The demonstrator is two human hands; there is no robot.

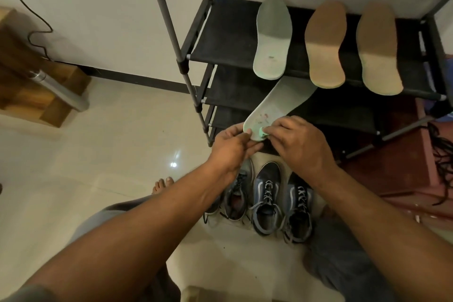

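A pale green insole (pixel 282 103) is held up in front of the black shoe rack (pixel 220 39), toe end pointing up and right. My left hand (pixel 230 147) pinches its heel edge from the left. My right hand (pixel 299 144) pinches the same heel end from the right, where the green edge curls under my fingers. A second pale green insole (pixel 272 39) lies on the rack shelf. Two tan insoles (pixel 324 44) (pixel 377 49) lie beside it to the right.
On the floor below my hands stand a grey sneaker (pixel 239 193) and two dark blue lace-up sneakers (pixel 266 201) (pixel 300 208). A wooden stool with a metal flask (pixel 56 86) is at left. Black laces (pixel 441 154) lie on the red mat at right.
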